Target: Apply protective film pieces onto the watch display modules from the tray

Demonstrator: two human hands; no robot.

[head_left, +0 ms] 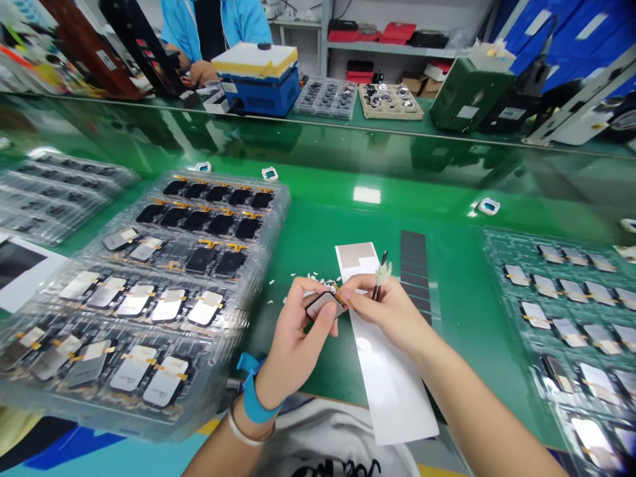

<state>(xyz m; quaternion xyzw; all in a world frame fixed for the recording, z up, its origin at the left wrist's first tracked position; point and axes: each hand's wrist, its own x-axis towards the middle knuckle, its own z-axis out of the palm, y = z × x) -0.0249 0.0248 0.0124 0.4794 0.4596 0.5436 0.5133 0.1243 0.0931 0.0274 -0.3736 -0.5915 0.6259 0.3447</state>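
My left hand [303, 338] is closed around a small display module [324, 305], its silver back turned up, the thumb lying on it. An orange flex strip shows at its right edge, where the fingertips of my right hand [380, 305] touch it. Dark tweezers [377, 290] with a pale wrapping stick up out of my right hand. Beneath my right hand lies a long white sheet [392, 391] with a beige patch at its far end. Small white scraps [318, 278] are scattered just beyond the module.
On the left stands a stack of clear trays [271, 265] holding similar modules; another tray [501, 318] is at the right. A strip of black pieces [413, 265] lies beside the sheet. Beyond a raised ledge, a person [213, 26] in blue sits near a blue machine [265, 86].
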